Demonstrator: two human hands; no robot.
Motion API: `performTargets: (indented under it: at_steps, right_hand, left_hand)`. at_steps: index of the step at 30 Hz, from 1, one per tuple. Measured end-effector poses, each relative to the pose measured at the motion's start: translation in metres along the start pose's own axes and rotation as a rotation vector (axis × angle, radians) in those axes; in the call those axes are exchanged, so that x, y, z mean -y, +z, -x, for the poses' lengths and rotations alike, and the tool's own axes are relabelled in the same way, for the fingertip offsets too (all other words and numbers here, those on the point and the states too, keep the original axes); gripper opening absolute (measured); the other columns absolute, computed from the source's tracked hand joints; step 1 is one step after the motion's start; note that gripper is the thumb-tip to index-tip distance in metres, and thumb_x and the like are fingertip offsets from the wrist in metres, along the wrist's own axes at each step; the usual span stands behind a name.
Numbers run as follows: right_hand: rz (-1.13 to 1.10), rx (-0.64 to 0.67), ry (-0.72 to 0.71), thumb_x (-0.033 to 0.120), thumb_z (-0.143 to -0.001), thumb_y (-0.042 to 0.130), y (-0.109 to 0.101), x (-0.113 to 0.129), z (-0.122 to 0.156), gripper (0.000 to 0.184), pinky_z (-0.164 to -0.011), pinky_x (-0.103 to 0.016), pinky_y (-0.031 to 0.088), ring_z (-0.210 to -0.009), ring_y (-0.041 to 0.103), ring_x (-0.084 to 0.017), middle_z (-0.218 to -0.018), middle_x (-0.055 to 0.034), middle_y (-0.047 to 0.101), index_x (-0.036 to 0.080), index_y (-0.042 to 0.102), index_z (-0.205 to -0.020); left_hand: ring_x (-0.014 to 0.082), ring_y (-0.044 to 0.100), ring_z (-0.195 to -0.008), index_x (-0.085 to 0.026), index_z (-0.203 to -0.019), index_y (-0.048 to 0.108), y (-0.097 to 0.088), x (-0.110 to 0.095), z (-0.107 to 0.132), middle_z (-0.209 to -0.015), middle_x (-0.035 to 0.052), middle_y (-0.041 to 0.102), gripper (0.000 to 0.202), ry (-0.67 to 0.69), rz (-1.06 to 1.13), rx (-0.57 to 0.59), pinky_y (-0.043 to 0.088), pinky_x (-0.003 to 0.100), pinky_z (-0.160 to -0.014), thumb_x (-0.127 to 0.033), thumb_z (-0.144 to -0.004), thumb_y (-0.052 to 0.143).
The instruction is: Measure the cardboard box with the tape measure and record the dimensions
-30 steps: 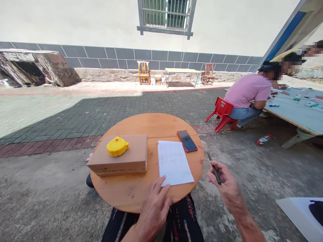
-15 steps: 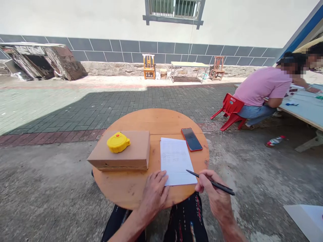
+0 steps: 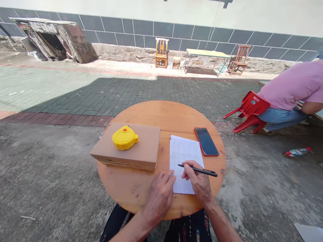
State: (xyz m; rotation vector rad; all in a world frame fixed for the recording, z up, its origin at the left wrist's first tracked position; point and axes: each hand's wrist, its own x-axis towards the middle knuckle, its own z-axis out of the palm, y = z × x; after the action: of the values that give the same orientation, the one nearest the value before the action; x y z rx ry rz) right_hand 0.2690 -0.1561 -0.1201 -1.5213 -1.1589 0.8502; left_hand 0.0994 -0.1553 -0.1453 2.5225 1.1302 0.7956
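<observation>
A sheet of white paper (image 3: 185, 148) with faint print and a small drawn mark lies on the round wooden table (image 3: 164, 114). My left hand (image 3: 163, 190) rests flat at the paper's lower left edge, fingers stretched out. Over the sheet, my right hand (image 3: 196, 178) grips a black pen (image 3: 202, 170), its tip pointing left near the drawn mark; whether it touches the paper I cannot tell. A smartphone with a red case (image 3: 207, 141) lies by the paper's upper right edge. To the left, a yellow tape measure (image 3: 124, 137) sits on a brown cardboard box (image 3: 146, 144).
A person in a pink shirt (image 3: 292, 84) sits on a red plastic chair (image 3: 252, 104) at the right, beside another table. A bottle (image 3: 297, 152) lies on the ground there. Wooden chairs (image 3: 161, 53) and a folding table (image 3: 208, 53) stand along the wall.
My right hand has moved left with the pen, from the paper's right edge to above the sheet. My left hand stays at the paper's edge. The camera view has tilted down and turned.
</observation>
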Motion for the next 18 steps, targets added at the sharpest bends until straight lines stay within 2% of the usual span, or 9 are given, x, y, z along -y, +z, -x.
performTargets:
  at_steps: [5, 10, 18]
  right_hand:
    - [0.052, 0.025, -0.021, 0.037, -0.091, 0.053, 0.011, -0.006, -0.01, 0.022, -0.052, -0.024, 0.044, -0.048, 0.053, -0.013, -0.053, 0.0052, 0.054, 0.019, 0.063, -0.083]
    - [0.122, 0.041, -0.051, 0.033, -0.092, 0.05, 0.015, -0.011, -0.012, 0.021, -0.049, -0.024, 0.04, -0.047, 0.048, -0.012, -0.053, 0.0061, 0.048, 0.02, 0.062, -0.081]
    - [0.27, 0.031, -0.198, 0.027, -0.092, 0.051, 0.017, -0.012, -0.01, 0.02, -0.059, -0.025, 0.047, -0.061, 0.059, -0.015, -0.069, -0.0004, 0.066, 0.02, 0.065, -0.08]
  left_hand:
    - [0.0243, 0.052, -0.085, -0.014, -0.101, 0.065, 0.006, 0.004, -0.002, -0.117, 0.0101, 0.067, 0.025, 0.001, -0.011, -0.015, 0.055, 0.041, -0.075, -0.002, -0.087, 0.047]
    - [0.0243, 0.053, -0.085, -0.015, -0.099, 0.065, 0.007, 0.003, -0.003, -0.115, 0.0094, 0.068, 0.024, -0.022, -0.004, -0.038, 0.055, 0.04, -0.074, -0.004, -0.089, 0.047]
    - [0.0231, 0.053, -0.085, -0.015, -0.094, 0.066, 0.008, 0.004, -0.005, -0.117, 0.0091, 0.068, 0.022, -0.036, -0.005, -0.058, 0.054, 0.039, -0.074, -0.005, -0.09, 0.047]
